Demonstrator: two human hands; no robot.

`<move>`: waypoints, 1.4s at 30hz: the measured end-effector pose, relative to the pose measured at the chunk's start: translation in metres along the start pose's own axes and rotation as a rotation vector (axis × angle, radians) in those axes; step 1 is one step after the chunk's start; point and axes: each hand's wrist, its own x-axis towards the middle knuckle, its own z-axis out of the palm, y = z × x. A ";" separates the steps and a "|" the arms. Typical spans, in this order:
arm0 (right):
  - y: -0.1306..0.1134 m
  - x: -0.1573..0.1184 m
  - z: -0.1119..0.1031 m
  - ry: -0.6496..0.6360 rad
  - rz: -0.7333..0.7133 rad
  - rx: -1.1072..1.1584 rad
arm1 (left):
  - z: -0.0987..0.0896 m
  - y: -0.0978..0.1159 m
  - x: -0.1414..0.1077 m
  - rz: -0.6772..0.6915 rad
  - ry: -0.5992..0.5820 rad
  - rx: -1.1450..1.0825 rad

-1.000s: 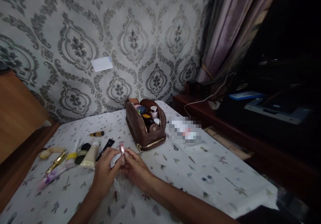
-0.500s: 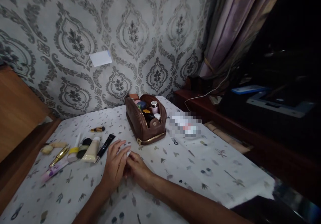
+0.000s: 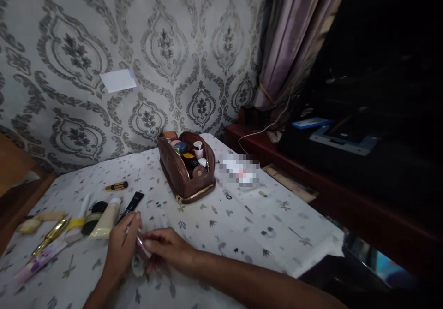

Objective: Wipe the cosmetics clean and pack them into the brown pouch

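My left hand [image 3: 123, 242] and my right hand [image 3: 169, 249] meet low over the patterned cloth, both closed around a small shiny mauve container [image 3: 143, 246]. Fingers cover much of it, and its exact kind does not show. Something pale and see-through [image 3: 137, 267] shows just below it. Just beyond my left hand lies a black tube [image 3: 132, 204]. A cream tube [image 3: 107, 219] rests to its left. Farther off, a brown cosmetic bag [image 3: 187, 168] stands open, holding several bottles and jars.
Left on the cloth [image 3: 204, 226] lie a white bottle with a yellow band [image 3: 76, 223], a dark round jar [image 3: 93, 219], a gold tube [image 3: 51, 236], a purple-white tube [image 3: 40, 263] and a black-and-gold lipstick [image 3: 116, 186]. A pixelated white item [image 3: 240, 169] lies right of the bag.
My hands have shifted left and down, and the mauve container now shows between them. The view has turned right, so the bag and cosmetics appear farther left.
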 end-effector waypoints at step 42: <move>-0.016 0.000 -0.013 0.049 -0.034 -0.056 | 0.031 0.014 -0.027 -0.199 0.156 -0.119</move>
